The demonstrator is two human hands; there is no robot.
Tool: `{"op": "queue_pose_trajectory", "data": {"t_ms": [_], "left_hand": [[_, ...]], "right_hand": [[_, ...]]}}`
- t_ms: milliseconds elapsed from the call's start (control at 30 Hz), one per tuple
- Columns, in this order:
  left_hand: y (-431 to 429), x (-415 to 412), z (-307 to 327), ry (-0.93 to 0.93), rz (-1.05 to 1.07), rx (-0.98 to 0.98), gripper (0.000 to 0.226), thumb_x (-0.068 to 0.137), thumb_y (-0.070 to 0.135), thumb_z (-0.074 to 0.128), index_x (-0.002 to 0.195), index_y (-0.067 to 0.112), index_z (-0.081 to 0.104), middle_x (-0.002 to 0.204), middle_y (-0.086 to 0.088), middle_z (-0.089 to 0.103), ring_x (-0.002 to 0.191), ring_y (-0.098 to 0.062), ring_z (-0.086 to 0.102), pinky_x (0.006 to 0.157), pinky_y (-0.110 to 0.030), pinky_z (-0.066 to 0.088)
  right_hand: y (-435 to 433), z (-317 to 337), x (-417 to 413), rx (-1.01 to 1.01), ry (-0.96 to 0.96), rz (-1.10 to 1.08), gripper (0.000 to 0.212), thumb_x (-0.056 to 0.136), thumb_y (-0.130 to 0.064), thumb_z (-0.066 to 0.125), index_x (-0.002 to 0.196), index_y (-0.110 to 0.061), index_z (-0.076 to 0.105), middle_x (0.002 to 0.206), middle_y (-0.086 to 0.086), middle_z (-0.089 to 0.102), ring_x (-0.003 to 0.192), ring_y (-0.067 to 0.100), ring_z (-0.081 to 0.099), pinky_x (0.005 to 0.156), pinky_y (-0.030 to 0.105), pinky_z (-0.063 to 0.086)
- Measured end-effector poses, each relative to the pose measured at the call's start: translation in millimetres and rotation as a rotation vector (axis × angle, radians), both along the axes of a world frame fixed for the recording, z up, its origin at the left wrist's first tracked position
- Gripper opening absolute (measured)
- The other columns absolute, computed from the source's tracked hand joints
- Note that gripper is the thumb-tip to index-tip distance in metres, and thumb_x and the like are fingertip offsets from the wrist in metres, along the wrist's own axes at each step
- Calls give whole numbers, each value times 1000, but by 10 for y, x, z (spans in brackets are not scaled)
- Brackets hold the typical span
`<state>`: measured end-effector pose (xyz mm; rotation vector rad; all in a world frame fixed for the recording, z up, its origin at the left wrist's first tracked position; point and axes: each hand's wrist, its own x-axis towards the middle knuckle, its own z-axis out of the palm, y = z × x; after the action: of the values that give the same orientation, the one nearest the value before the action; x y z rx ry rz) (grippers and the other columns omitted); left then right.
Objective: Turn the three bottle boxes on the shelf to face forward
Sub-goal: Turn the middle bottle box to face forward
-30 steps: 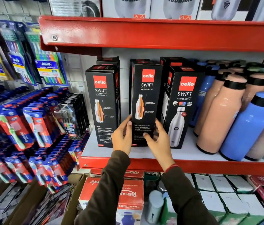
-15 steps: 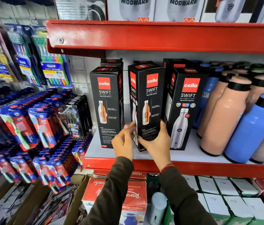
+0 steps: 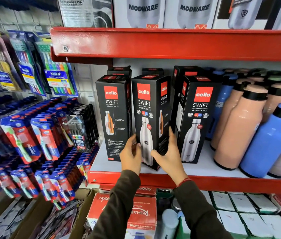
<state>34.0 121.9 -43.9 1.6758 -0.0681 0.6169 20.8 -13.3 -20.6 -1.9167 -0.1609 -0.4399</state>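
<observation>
Three black Cello Swift bottle boxes stand in a row on the red-edged shelf (image 3: 205,171). The left box (image 3: 113,116) shows its side panel with an orange cutaway bottle. The middle box (image 3: 149,118) is turned so that its steel-bottle face points at me and its orange-bottle side points right. My left hand (image 3: 131,154) grips its lower left edge and my right hand (image 3: 168,156) holds its lower right corner. The right box (image 3: 197,118) shows its steel-bottle front and stands untouched.
More black boxes stand behind the row. Peach bottles (image 3: 239,128) and blue bottles (image 3: 269,140) crowd the shelf's right part. Toothbrush packs (image 3: 32,135) hang at the left. A red shelf edge (image 3: 170,44) runs overhead. Cartons (image 3: 136,213) lie below.
Both hands have rotated the middle box: its orange-bottle panel has swung round to the right and the steel-bottle face has come to the front. The other two boxes have not moved.
</observation>
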Motion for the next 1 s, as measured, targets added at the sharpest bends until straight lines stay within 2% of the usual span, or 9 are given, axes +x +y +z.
{"op": "queue_pose_trajectory", "data": {"t_ms": [133, 267, 367, 433, 500, 667, 800, 900, 1000], "left_hand": [[33, -10, -3, -6, 14, -29, 36, 94, 6, 57, 128, 15, 60, 116, 5, 67, 107, 1, 62, 95, -8, 43], [8, -24, 1, -32, 3, -56, 34, 92, 5, 59, 122, 20, 64, 110, 14, 67, 103, 19, 60, 92, -2, 43], [-31, -24, -2, -47, 10, -80, 34, 91, 3, 61, 122, 16, 65, 109, 13, 68, 103, 18, 61, 91, -3, 45], [-54, -16, -8, -43, 34, -95, 34, 91, 3, 61, 123, 14, 65, 110, 8, 69, 101, 18, 61, 91, -3, 45], [-68, -12, -15, -36, 42, -116, 34, 91, 3, 61, 123, 13, 64, 112, 5, 69, 100, 18, 61, 92, -5, 46], [-113, -18, -4, -37, 40, -118, 34, 91, 0, 60, 122, 13, 64, 107, 13, 67, 99, 21, 60, 88, -1, 44], [-135, -45, 23, -31, 16, -147, 34, 91, -2, 59, 117, 20, 63, 105, 17, 66, 99, 22, 60, 88, 0, 43], [-149, -73, 46, -33, 4, -167, 37, 90, -4, 58, 114, 25, 61, 104, 21, 65, 99, 22, 59, 87, 1, 43], [-150, -88, 53, -39, -8, -162, 39, 90, -6, 57, 118, 21, 61, 106, 19, 65, 99, 22, 59, 87, 1, 42]], "right_hand": [[-21, -6, 20, -54, 31, 57, 103, 72, -42, 61, 156, -34, 2, 165, -6, 18, 151, 8, 16, 123, 36, 19], [-39, 7, 66, -86, 25, 90, 88, 88, -22, 59, 156, -34, 3, 160, -1, 32, 146, 15, 32, 119, 44, 32], [-61, 8, 114, -135, 57, 99, 83, 94, -16, 54, 155, -38, 2, 151, -3, 43, 128, 11, 52, 102, 25, 47], [-74, -6, 156, -166, 63, 92, 82, 96, -12, 51, 156, -35, 0, 149, -3, 45, 114, 1, 55, 90, 2, 40], [-69, -7, 173, -179, 51, 86, 81, 97, -8, 49, 156, -32, -1, 152, -2, 40, 120, -3, 43, 88, -7, 30], [-50, -33, 150, -178, 27, 59, 80, 97, -4, 47, 156, -28, -1, 157, 4, 34, 127, 0, 33, 104, 14, 26], [-21, -92, 154, -185, -12, -13, 78, 96, 0, 46, 157, -25, 3, 155, 9, 37, 127, 2, 35, 101, 8, 23], [-2, -119, 145, -174, -29, -45, 74, 96, 0, 47, 157, -22, 9, 158, 8, 34, 139, 13, 36, 104, 9, 21], [19, -131, 92, -122, -65, -70, 70, 96, -2, 49, 155, -23, 18, 157, 6, 33, 143, 11, 31, 112, 18, 23]]}}
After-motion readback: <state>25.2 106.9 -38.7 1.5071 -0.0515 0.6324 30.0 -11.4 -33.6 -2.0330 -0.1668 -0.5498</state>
